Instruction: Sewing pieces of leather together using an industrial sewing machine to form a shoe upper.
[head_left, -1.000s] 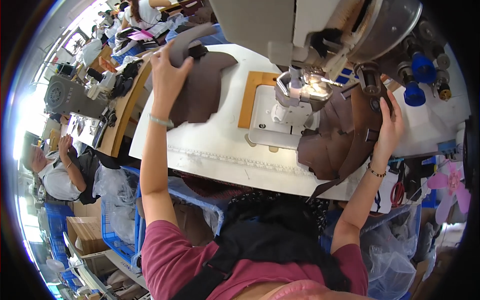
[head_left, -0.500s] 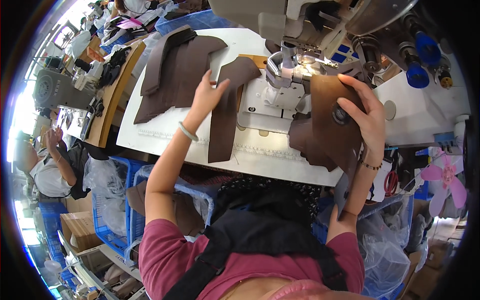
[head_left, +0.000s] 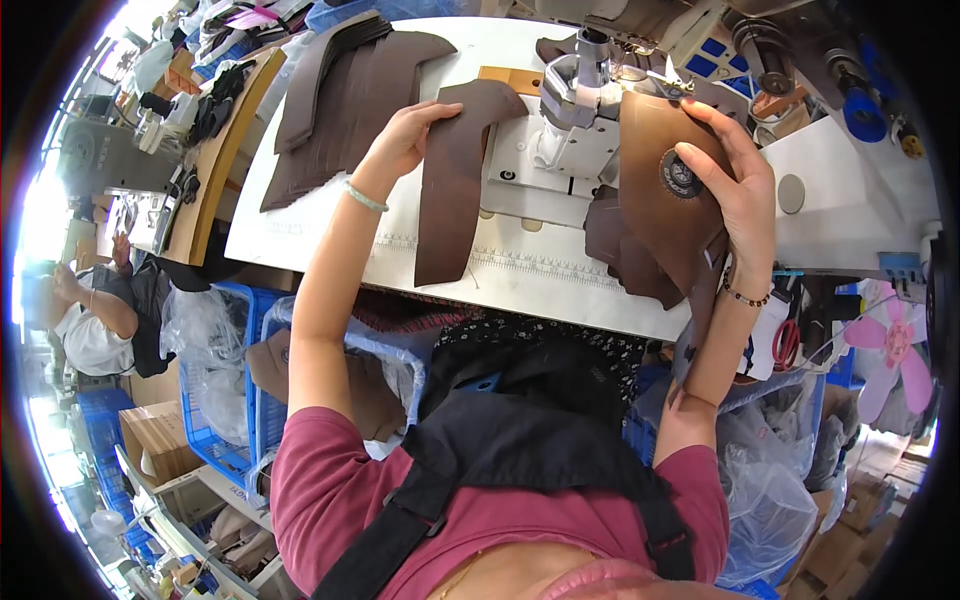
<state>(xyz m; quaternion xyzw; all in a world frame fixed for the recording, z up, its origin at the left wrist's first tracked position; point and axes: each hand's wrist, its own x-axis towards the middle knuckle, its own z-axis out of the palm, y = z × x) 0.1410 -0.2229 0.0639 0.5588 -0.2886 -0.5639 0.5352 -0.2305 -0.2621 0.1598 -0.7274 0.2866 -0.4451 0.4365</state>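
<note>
Closed at the upper left edge of a curved brown leather-like piece [head_left: 452, 200], my left hand [head_left: 405, 138] has its fingertips on it. That piece lies flat on the white sewing table [head_left: 330, 235], left of the sewing machine's head [head_left: 575, 100]. My right hand [head_left: 738, 185] grips another brown leather-like panel [head_left: 655, 150], lighter in tone, with a round dark emblem [head_left: 680, 175]. This panel is raised right of the machine, its lower end hanging along my right forearm. Beneath it sit several dark brown pieces [head_left: 625, 250], partly hidden.
A stack of brown pieces [head_left: 340, 110] covers the table's far left. Blue thread cones [head_left: 860, 110] stand at the upper right, above a pink fan [head_left: 893, 340]. Blue crates [head_left: 222, 400] flank me below the table. Another person [head_left: 100, 320] sits at the far left.
My left hand has closed from spread fingers onto the curved piece's upper edge. My right hand still holds the panel, which now faces up more. The view has shifted slightly.
</note>
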